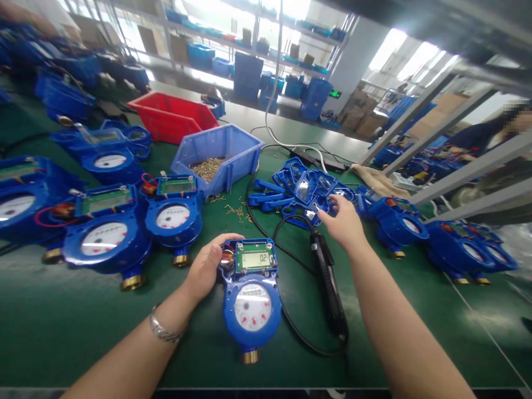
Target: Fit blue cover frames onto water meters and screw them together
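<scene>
A blue water meter [252, 302] lies face up before me, its top housing uncovered and its small display reading 0.2. My left hand [208, 265] grips the housing's upper left side, the thumb near the round battery-like part. Over the right edge of a pile of blue plastic covers [303, 185] reaches my right hand [343, 221], thumb and fingers apart; whether the fingertips touch a cover I cannot tell. Just below that hand, a black electric screwdriver [328, 282] with a cable rests on the green table.
Several more water meters [106, 238] stand at the left, others [397, 221] at the right. A blue bin [245, 160] holds brass screws, with loose screws [236, 210] before it. Behind is a red bin [166, 119]. A black cable [301, 338] loops beside the meter. Another person [482, 130] is at far right.
</scene>
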